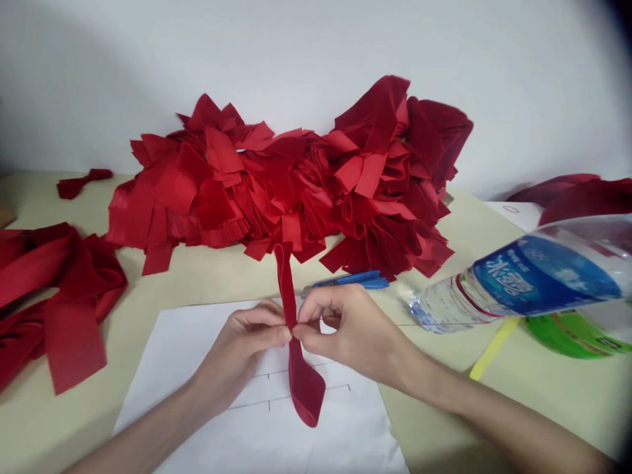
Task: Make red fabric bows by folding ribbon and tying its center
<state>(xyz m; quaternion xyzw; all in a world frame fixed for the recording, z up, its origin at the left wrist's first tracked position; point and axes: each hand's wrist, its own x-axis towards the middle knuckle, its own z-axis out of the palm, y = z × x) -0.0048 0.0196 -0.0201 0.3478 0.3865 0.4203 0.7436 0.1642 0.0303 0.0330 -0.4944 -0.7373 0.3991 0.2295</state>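
My left hand [247, 349] and my right hand [345, 332] meet above a white paper sheet [162, 375]. Fingers of both hands pinch a narrow red velvet ribbon [307, 388] at its middle, where it looks folded or gathered. One end of the ribbon stands up toward the pile, and the other hangs in a loop over the paper. Thin dark lines are drawn on the sheet below my hands.
A large heap of red fabric strips [276, 184] lies against the white wall. Red ribbon bows [64, 296] lie at the left. A blue cutter [351, 281] lies beyond my right hand. A plastic water bottle [533, 280] lies at right, above a green roll [573, 336].
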